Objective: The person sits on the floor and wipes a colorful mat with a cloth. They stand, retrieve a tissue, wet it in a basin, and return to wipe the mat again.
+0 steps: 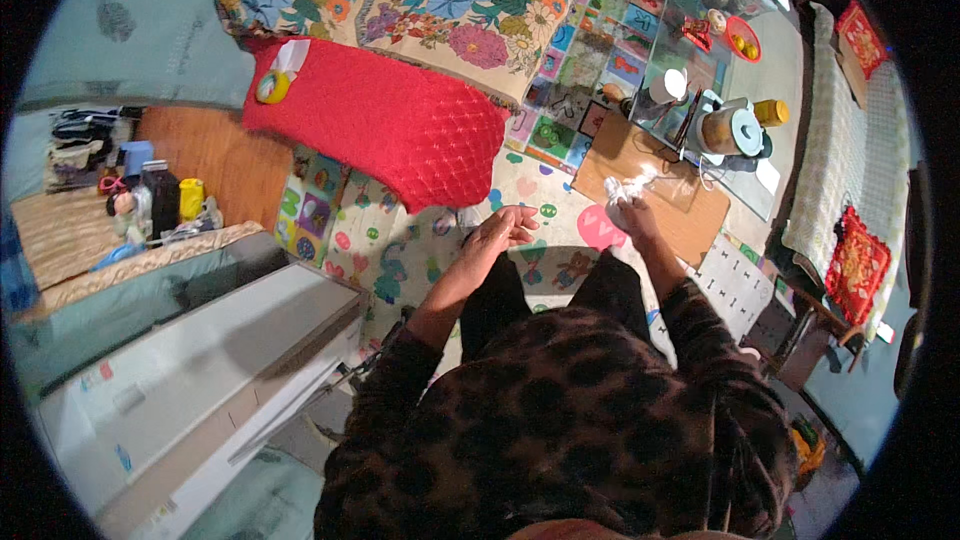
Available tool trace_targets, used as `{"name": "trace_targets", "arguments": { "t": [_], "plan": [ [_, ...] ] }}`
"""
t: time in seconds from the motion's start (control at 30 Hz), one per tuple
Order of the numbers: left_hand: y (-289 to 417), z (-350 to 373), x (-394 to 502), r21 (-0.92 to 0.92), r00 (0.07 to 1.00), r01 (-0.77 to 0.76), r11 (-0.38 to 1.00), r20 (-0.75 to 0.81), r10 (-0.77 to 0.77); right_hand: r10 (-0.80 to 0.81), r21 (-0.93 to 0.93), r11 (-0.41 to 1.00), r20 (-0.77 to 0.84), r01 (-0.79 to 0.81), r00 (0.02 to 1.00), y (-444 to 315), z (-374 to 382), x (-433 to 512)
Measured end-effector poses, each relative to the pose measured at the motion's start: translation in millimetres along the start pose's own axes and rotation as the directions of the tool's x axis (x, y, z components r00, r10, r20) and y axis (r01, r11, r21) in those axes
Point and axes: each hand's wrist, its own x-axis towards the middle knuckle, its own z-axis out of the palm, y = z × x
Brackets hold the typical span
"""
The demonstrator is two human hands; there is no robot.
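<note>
My right hand [636, 216] is closed around a crumpled white cloth or tissue [626, 187], above the edge of a light wooden board [694, 229] lying over the floor mat. My left hand [504, 231] holds nothing; its fingers are spread and slightly curled over the patterned floor mat [405, 240]. Beyond the left hand, a red quilted cover [375, 120] hangs beside a floral bedspread [450, 7]. A yellow roll of tape [273, 87] and a piece of white paper [291, 57] rest on the red cover.
At right, a glass table [757, 195] holds a kettle [727, 131], a white cup [667, 86], a yellow-lidded jar [771, 113] and a red basket [742, 37] with yellow fruit. A sofa [817, 142] stands beyond. A long white cabinet [195, 337] lies at left.
</note>
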Motion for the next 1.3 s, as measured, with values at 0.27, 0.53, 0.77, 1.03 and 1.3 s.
{"name": "trace_targets", "arguments": {
  "t": [0.27, 0.53, 0.77, 1.03, 1.3],
  "plan": [
    [63.8, -100.5, 115.7, 0.238, 0.986, 0.026, 0.971, 0.153, -0.064, -0.002, -0.181, 0.983, -0.160, -0.027, 0.987, 50.3, 64.8, 34.2],
    [37.4, -146.2, 275.7, 0.253, 0.987, 0.070, 0.965, 0.125, -0.104, -0.143, -0.986, -0.015, 0.168, 0.167, 0.975, 136.0, 2.3, 161.0],
    [-2.4, -223.1, 399.6, 0.213, 0.995, -0.070, 0.975, 0.088, 0.053, -0.228, -0.989, -0.149, 0.046, 0.012, 0.973, 205.2, -101.6, 301.2],
    [-29.5, -191.8, 383.0, 0.399, 0.965, 0.251, 0.882, -0.027, -0.263, -0.341, -0.881, 0.451, -0.321, -0.146, 0.883, 296.5, -109.6, 388.9],
    [-54.9, -164.1, 387.9, 0.929, 0.876, 0.121, 0.350, 0.066, -0.477, -0.678, -0.989, 0.139, -0.067, 0.039, 0.732, 304.3, -149.7, 491.2]
  ]
}}
